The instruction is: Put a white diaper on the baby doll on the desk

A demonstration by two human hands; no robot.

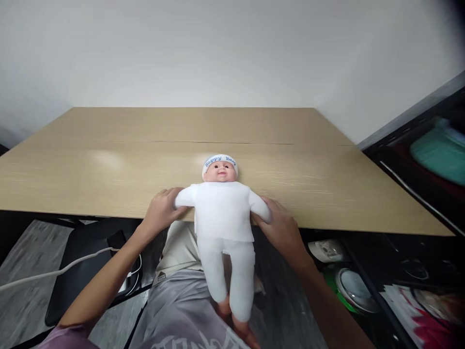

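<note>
A baby doll in a white top and white trousers lies face up across the table's front edge. Its head, in a white cap with blue lettering, rests on the tabletop, while its legs hang down toward my lap. My left hand is closed around the doll's arm on the left side, at the sleeve end. On the other side, my right hand grips the opposite sleeve, its fingers partly hidden behind the doll's arm. Both doll arms are stretched outward.
The wooden table reaches back to a white wall. Below it at left is a black chair with a white cable over it. Dark shelves at right hold a teal item, a round lidded container and papers.
</note>
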